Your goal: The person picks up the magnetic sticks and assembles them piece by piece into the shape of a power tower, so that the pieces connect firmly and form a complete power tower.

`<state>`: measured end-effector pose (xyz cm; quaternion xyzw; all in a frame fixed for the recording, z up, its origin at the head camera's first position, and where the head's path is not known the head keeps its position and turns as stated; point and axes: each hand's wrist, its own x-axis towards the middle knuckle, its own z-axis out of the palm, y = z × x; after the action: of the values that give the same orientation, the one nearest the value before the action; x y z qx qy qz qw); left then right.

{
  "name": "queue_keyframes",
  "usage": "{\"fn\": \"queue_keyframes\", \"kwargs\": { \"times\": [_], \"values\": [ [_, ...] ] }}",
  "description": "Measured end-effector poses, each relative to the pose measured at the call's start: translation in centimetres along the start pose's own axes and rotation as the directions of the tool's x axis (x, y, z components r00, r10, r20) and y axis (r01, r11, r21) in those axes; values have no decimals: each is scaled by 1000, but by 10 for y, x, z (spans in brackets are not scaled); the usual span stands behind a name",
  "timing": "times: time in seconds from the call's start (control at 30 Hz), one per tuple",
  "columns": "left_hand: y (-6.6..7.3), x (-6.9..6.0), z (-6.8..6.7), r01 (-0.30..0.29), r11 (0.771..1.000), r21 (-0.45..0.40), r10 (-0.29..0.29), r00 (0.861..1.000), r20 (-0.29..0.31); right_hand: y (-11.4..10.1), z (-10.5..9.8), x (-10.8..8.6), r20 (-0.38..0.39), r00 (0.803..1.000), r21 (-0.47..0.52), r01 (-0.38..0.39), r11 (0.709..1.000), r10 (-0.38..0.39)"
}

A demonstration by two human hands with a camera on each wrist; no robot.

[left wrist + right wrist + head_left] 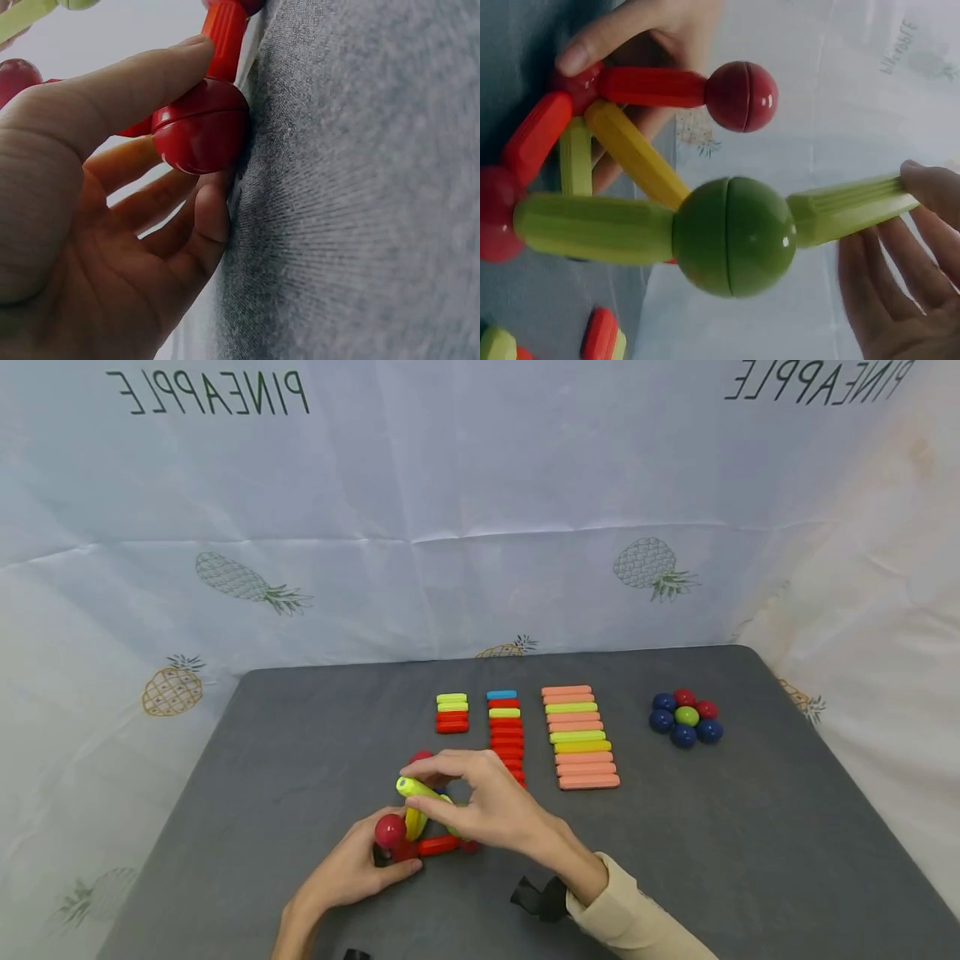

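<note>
In the head view my left hand point(348, 866) grips the near left corner of a structure of rods and balls; in the left wrist view its thumb rests by a red ball point(201, 126) and a red rod point(224, 41). A second red ball point(742, 96) stands raised on a red rod point(652, 86). My right hand point(907, 277) pinches the free end of a yellow-green rod point(847, 211), whose other end meets a green ball point(734, 236). Another yellow-green rod point(592, 228) and a yellow rod point(637, 152) run to that ball's side.
Behind the structure lie a short stack of rods point(452, 707), a longer column of mostly red rods point(506, 732) and a column of mostly salmon rods point(583, 747). A cluster of blue, red and green balls point(684, 737) sits at the right. Black straps point(542, 900) show near my right sleeve.
</note>
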<state>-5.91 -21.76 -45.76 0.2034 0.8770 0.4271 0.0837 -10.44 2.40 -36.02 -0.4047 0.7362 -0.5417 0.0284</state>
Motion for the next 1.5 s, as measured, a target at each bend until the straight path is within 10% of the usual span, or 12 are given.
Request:
{"fn": "queue_keyframes", "kwargs": {
  "times": [0.43, 1.03, 1.27, 1.5],
  "values": [
    [3, 0, 0, 0, 1000, -8, 0, 1000, 11, 10, 17, -13, 211, 974, -113, -54, 992, 77],
    [1, -2, 3, -67, 996, -65, 68, 998, 14, 0, 21, -4, 146, 989, -93, 51, 994, -37],
    [2, -6, 1, -35, 998, -52, 35, 999, -3, 9, 18, 0, 171, 981, -41, -86, 995, 92],
    [10, -11, -11, 65, 997, 33, -62, 995, -82, 17, 16, -1, 236, 956, -213, -122, 969, 172]
  ]
}}
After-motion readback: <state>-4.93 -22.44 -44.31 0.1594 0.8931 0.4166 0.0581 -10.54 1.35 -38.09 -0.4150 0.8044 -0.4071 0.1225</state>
